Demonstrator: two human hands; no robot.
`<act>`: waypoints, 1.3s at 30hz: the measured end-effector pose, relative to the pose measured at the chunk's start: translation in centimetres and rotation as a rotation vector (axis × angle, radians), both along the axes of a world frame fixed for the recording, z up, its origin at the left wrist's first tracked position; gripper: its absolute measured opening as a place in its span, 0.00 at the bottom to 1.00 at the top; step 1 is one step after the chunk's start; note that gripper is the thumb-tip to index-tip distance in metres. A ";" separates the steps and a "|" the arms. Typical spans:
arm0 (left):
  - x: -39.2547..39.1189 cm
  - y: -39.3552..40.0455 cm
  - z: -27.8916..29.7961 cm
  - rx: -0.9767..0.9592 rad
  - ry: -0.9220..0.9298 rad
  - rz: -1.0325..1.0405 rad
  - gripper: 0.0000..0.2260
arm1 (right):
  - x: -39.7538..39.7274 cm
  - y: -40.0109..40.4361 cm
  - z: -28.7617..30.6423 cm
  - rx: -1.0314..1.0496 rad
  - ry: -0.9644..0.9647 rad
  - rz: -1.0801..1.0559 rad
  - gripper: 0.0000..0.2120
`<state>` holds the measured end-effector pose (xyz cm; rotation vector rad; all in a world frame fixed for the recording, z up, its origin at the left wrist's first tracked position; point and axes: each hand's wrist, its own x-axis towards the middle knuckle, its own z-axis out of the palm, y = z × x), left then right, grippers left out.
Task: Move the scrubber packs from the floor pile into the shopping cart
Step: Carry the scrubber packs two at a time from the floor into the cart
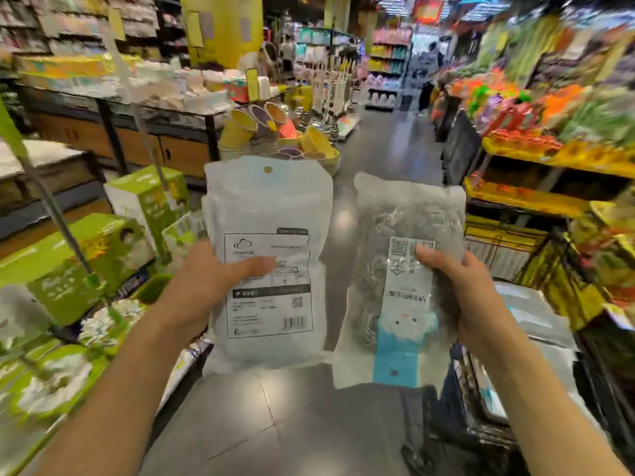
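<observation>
Gripping one scrubber pack each here; my left hand (pixel 206 283) pinches the white pack (pixel 268 235) mid-frame, thumb across its label; right hand (pixel 460 290) clutches the see-through pack (pixel 395 235) beside it; grey floor (pixel 275 424) below, blurry store shelves (pixel 549 132) upper right.

A store aisle of glossy grey floor tiles (pixel 385 159) runs between crowded shelves (pixel 536 159), green boxes (pixel 79 262) stacked at one side, tilted pastel buckets (pixel 261 125) midway, and bright ceiling lights (pixel 395 5) far ahead.
</observation>
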<state>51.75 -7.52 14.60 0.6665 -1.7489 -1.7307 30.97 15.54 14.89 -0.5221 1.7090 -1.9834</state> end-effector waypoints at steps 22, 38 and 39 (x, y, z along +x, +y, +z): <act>-38.5 -0.2 -2.0 -0.015 -0.142 -0.644 0.17 | -20.8 6.5 -3.9 -0.001 -0.043 -0.666 0.20; -62.3 3.2 -2.0 -0.090 -0.226 -0.922 0.19 | -38.0 8.8 -6.1 -0.053 -0.129 -0.844 0.13; -63.5 3.2 -2.3 -0.091 -0.230 -0.941 0.18 | -38.8 8.7 -6.3 -0.055 -0.132 -0.862 0.14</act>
